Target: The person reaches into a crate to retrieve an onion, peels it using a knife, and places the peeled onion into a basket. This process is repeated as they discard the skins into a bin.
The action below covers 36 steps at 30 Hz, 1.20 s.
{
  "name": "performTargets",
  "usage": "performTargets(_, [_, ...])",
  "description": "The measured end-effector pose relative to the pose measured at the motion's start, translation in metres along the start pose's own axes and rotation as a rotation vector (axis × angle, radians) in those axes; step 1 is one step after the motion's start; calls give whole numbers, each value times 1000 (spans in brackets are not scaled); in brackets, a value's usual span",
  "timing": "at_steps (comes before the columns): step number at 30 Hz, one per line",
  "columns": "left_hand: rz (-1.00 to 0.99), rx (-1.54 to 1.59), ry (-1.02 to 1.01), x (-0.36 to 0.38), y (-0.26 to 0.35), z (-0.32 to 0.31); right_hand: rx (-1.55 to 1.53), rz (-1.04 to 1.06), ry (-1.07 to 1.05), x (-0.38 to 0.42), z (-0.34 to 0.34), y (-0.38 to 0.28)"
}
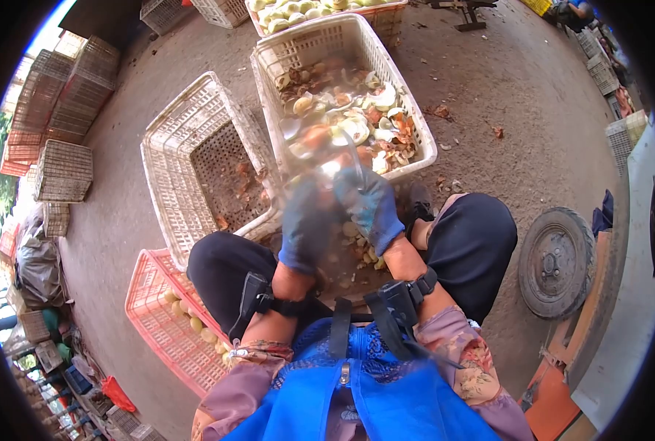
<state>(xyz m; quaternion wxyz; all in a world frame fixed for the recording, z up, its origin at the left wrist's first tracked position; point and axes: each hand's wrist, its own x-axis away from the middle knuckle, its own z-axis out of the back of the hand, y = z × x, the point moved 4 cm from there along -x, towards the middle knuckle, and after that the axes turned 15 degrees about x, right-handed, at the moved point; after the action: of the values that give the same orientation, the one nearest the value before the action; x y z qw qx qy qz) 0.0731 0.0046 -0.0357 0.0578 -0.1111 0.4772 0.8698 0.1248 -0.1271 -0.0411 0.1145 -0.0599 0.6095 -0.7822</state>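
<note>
Both my hands wear blue work gloves and are close together over the near edge of the white crate [426, 156]. My left hand [307, 217] is smeared by motion, its fingers curled in; what it holds, if anything, is hidden. My right hand [371, 206] is closed, and a thin, blurred, blade-like tool [354, 151] extends from it over the crate. Inside the crate lie onion peels and pale cut pieces [354, 130]. More onion pieces [357, 239] lie on the ground below my hands, between my legs.
At left, a tilted white crate [167, 173] holds a few dry skins. A pink crate [165, 323] with onions stands beside my left leg. Peeled onions [290, 11] fill a crate at the top. A wheel [557, 263] is at right, and stacked crates [84, 88] stand far left.
</note>
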Motion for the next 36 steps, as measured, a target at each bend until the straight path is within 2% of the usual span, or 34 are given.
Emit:
performTargets(2, [-343,-131,175,-6,22,-3,-119,-79,-5,4,-1,5])
performTargets(3, [-341,-130,175,-3,21,-8,-240,-151,32,6,-3,12])
performTargets(5, [510,856,236,6,-17,-22,-363,-223,67,6,0,10])
performTargets(6, [509,855,239,6,-15,-19,-337,-365,106,2,11,2])
performTargets(7, [572,1027,278,6,-13,-18,-310,-506,146,1,18,1])
performTargets(8, [631,1200,317,4,-8,-15,-311,-504,144,1,19,10])
performTargets(10, [741,1553,392,-3,2,-12,76,-86,224,-5,22,17])
performTargets(11, [790,1733,431,-5,4,-12,195,-25,163,-3,21,9])
performTargets(12, [783,1736,440,-7,4,-11,195,-19,156,3,23,-2])
performTargets(14, [584,1525,392,-11,4,-2,639,182,-54,20,19,-36])
performTargets(15, [587,1524,396,-10,0,-2,610,181,-104,27,18,-48])
performTargets(18, [161,667,376,-9,-17,8,714,178,-207,32,12,-50])
performTargets(20, [-115,95,328,-8,-25,1,769,195,-204,33,8,-41])
performTargets(21, [-115,96,328,-5,-39,-5,822,212,-204,33,7,-38])
performTargets(23, [442,1101,525,1,-76,-17,844,207,-229,33,6,-38])
performTargets(24, [442,1101,526,1,-71,-15,867,202,-254,33,5,-38])
performTargets(26, [4,114,378,-6,-36,-1,868,201,-264,34,5,-39])
performTargets(27, [4,114,378,-5,-41,-3,870,200,-275,35,5,-39])
performTargets(29, [396,1083,505,1,-78,-16,884,216,-254,35,5,-39])
performTargets(31, [360,1078,532,1,-86,-24,897,231,-233,34,5,-41])
performTargets(33, [325,1074,557,5,-95,-28,914,155,-382,33,4,-37])
performTargets(35, [408,1023,389,11,-97,-27,949,130,-381,30,-1,-29])
performTargets(36, [410,1022,387,11,-94,-26,984,106,-381,29,-3,-26])
